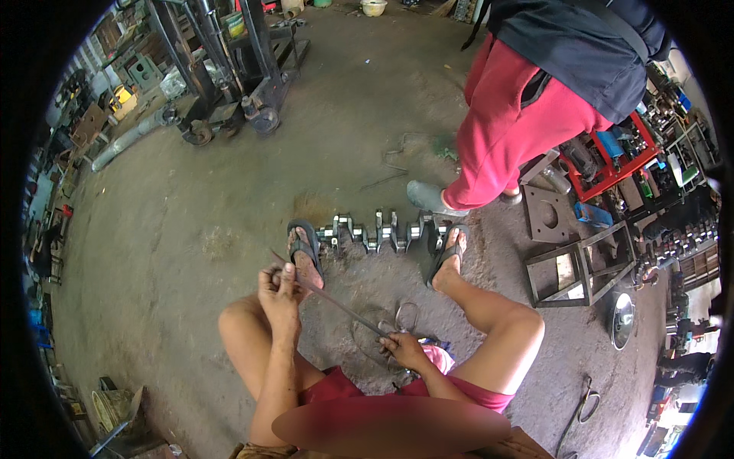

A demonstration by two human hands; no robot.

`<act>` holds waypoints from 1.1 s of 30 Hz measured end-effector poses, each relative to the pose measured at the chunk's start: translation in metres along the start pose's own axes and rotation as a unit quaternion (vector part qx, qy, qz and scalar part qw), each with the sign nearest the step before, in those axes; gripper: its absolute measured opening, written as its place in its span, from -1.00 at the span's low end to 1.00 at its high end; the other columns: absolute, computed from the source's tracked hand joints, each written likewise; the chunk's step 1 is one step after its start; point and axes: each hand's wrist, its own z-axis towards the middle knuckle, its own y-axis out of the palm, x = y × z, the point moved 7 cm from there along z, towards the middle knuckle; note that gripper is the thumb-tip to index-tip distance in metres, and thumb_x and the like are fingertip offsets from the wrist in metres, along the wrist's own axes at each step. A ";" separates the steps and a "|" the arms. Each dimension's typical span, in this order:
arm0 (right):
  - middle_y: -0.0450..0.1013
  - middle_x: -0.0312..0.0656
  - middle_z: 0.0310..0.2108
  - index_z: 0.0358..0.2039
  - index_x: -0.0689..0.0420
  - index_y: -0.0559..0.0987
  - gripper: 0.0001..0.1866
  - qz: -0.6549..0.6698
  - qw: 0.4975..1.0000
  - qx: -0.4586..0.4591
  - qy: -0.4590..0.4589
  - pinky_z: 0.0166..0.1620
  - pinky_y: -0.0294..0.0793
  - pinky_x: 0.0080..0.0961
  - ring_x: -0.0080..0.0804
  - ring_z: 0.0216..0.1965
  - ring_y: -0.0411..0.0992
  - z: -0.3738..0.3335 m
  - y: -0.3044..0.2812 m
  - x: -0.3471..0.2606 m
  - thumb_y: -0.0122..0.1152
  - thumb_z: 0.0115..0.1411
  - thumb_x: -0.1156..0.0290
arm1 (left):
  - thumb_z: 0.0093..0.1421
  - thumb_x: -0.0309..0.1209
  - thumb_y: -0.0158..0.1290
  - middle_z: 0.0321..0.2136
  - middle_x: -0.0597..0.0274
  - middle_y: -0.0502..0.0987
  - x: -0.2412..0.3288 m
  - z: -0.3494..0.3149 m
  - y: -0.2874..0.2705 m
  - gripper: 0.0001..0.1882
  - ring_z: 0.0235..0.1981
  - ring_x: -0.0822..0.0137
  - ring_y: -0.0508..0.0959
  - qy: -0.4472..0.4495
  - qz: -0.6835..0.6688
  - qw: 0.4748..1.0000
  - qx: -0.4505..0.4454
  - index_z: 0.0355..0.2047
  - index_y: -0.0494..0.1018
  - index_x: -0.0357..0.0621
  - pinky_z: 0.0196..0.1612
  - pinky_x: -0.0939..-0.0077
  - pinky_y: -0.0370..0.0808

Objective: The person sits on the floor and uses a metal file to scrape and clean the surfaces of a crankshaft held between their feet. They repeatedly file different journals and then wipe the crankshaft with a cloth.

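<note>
A long, thin brown strip (342, 307) stretches slantwise between my two hands, above the floor and in front of my body. My left hand (280, 294) is closed on its upper end, with the thumb raised and a short tip sticking out beyond the fingers. Lower down and to the right, my right hand (405, 349) pinches the other end. What the strip is made of I cannot tell. Beyond the hands a metal crankshaft (380, 233) with shiny journals lies crosswise on the floor, between my sandalled feet.
Another person in red trousers (497, 122) stands just beyond the crankshaft. A metal frame (581, 268) and a red rack (612, 164) are at the right. A wheeled lifting machine (229, 84) stands at the far left. Crumpled cloth (437, 358) lies by my right hand.
</note>
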 end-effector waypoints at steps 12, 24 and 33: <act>0.55 0.04 -0.47 -0.32 0.26 0.62 -0.62 -0.231 0.969 -0.091 0.007 -0.28 0.47 -0.32 -0.31 -0.39 0.56 -0.013 0.002 -0.009 0.18 0.26 0.13 | 0.28 -0.38 0.11 -0.43 0.27 0.56 0.011 -0.002 -0.039 -0.83 -0.46 0.53 0.50 0.010 -0.016 1.000 0.013 -0.21 0.36 -0.11 -0.43 0.68 0.43; 0.56 -0.07 -0.45 -0.29 0.25 0.63 -0.59 0.069 0.988 -0.141 0.002 -0.25 0.46 -0.32 -0.37 -0.40 0.49 -0.029 -0.008 -0.001 0.16 0.28 0.09 | 0.30 -0.37 0.09 -0.39 0.32 0.53 0.108 0.048 -0.030 -0.84 -0.39 0.53 0.47 0.170 0.035 0.985 -0.018 -0.21 0.38 -0.13 -0.29 0.59 0.40; 0.37 0.19 0.09 0.21 0.34 0.27 -0.21 -0.232 0.962 0.028 -0.144 0.09 0.41 -0.36 -0.12 0.03 0.44 -0.013 -0.055 -0.078 0.30 0.15 0.06 | 0.24 -0.39 0.13 -0.30 0.21 0.53 -0.048 0.000 0.048 -0.75 -0.38 0.39 0.52 -0.004 0.193 0.955 -0.225 -0.13 0.36 -0.14 -0.38 0.50 0.48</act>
